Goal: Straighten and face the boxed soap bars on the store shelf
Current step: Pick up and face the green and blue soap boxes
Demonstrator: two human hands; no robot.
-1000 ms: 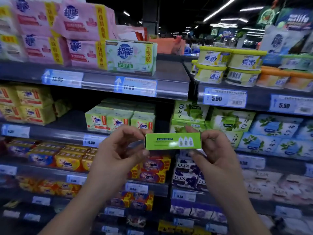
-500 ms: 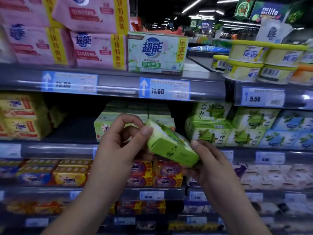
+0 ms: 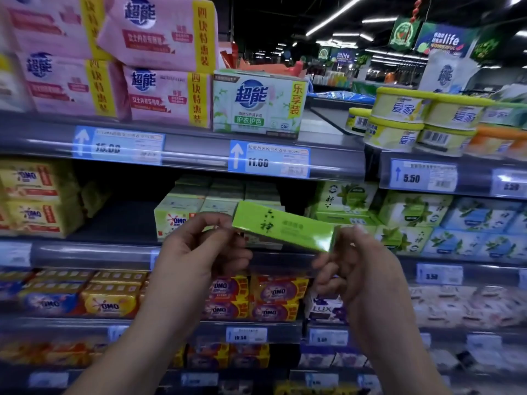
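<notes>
A bright green boxed soap bar [image 3: 285,228] hangs in the air in front of the second shelf, long side level, tilted down a little to the right, black characters showing. My left hand [image 3: 196,252] pinches its left end with thumb and fingers. My right hand [image 3: 353,269] grips its right end. Behind it on the second shelf [image 3: 94,250] stand green OMO soap boxes [image 3: 182,220], and to the right green leaf-print soap boxes [image 3: 410,215] and blue ones [image 3: 482,223] in two layers.
The top shelf holds pink soap packs [image 3: 159,92], a green-white soap box [image 3: 258,102] and yellow-lidded tubs [image 3: 399,118]. Yellow OMO packs [image 3: 34,195] sit at the left. Lower shelves carry red and yellow OMO bars [image 3: 256,297] and LUX boxes [image 3: 325,309]. Price tags line the rails.
The green box has been turned in both hands, from a corner-on tilt to a flat long face with black characters. The view has shifted left and closer to the shelves.
</notes>
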